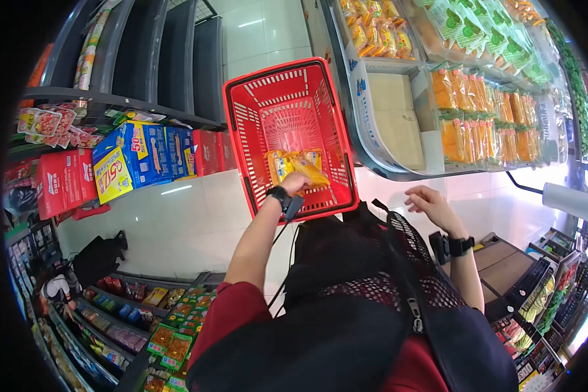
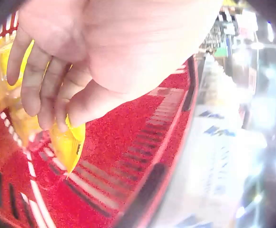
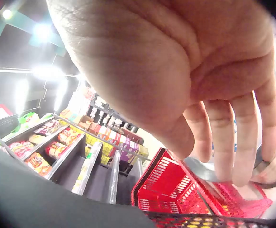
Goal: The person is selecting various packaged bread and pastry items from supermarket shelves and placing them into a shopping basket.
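A red basket (image 1: 242, 130) stands on the floor with yellow packages (image 1: 282, 163) inside. My left hand (image 1: 295, 184) reaches into it; in the left wrist view that hand (image 2: 76, 71) pinches the corner of a yellow package (image 2: 67, 147) between thumb and fingers. More yellow packaging (image 2: 0, 71) lies behind the fingers. My right hand (image 1: 431, 204) is raised to the right of the basket, holding nothing. Its fingers look relaxed and mostly straight in the right wrist view, where the hand (image 3: 190, 80) is above the basket (image 3: 152, 190).
A display counter (image 1: 398, 124) with bagged goods stands right of the basket. Blue and yellow boxes (image 1: 144, 153), red boxes (image 1: 68, 183) and dark shelves (image 1: 137, 59) are on the left. A paper roll (image 1: 571, 204) sticks out at right. A person (image 1: 59, 287) is at lower left.
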Available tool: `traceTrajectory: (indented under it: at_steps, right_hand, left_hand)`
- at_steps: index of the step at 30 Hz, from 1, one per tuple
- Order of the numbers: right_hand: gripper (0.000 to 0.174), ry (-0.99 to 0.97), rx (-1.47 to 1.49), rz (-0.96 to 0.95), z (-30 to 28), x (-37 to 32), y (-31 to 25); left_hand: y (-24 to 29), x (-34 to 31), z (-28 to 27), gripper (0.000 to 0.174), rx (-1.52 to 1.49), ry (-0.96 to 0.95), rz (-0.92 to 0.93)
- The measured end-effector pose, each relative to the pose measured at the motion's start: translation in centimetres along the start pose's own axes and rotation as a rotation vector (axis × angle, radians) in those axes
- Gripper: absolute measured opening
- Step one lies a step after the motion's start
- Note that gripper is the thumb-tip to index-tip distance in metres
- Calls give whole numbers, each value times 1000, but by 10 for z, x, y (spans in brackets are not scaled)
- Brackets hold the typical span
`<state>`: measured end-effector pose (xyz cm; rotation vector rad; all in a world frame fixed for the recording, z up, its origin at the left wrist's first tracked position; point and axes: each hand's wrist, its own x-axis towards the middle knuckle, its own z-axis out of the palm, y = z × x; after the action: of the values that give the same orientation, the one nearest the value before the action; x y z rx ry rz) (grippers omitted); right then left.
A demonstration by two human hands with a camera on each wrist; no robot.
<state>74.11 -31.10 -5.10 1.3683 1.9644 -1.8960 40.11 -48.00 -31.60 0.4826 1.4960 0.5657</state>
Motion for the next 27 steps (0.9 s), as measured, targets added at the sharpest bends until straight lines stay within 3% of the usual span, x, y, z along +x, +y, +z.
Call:
traceTrajectory:
  at_steps: [1, 2, 4, 5, 7, 9, 11, 13, 16, 19, 21, 23, 25, 27]
  right_hand:
    - [24, -1, 2, -5, 5, 11, -4]
    - [24, -55, 24, -46, 11, 23, -7]
    - [27, -137, 47, -96, 26, 45, -19]
    - [30, -167, 48, -104, 34, 54, -27]
    - [38, -236, 62, -38, 44, 61, -54]
    - [47, -326, 365, 54, 51, 66, -63]
    - [61, -607, 802, 165, 53, 75, -78]
    - [55, -704, 934, 182, 55, 85, -87]
    - [41, -573, 948, 80, 56, 95, -96]
    - [38, -413, 900, -67, 32, 108, -99]
    - [37, -292, 931, -131, 1, 107, -109]
    - [41, -3, 755, -224, -29, 120, -111]
    - [45, 222, 493, -246, -55, 154, -91]
    - [48, 297, 381, -278, -72, 196, -59]
  left_hand:
    - [22, -28, -3, 19, -190, 18, 38]
    - [41, -54, -4, 19, -187, 23, 39]
    - [76, -105, -1, 17, -307, 9, 213]
    - [92, -129, 1, 17, -303, 13, 214]
    - [125, -173, 13, 17, 5, 37, 415]
    - [153, -210, 36, 16, 22, 58, 487]
    - [176, -231, 51, 13, 138, 84, 622]
    - [191, -237, 61, 13, 275, 94, 679]
    - [195, -222, 63, 16, 358, 136, 700]
    - [198, -219, 56, 22, 373, 224, 776]
    - [194, -224, 51, 26, 286, 287, 688]
    - [173, -222, 43, 29, 289, 327, 669]
    - [149, -224, 37, 31, 257, 424, 519]
    - [114, -211, 30, 32, 283, 463, 493]
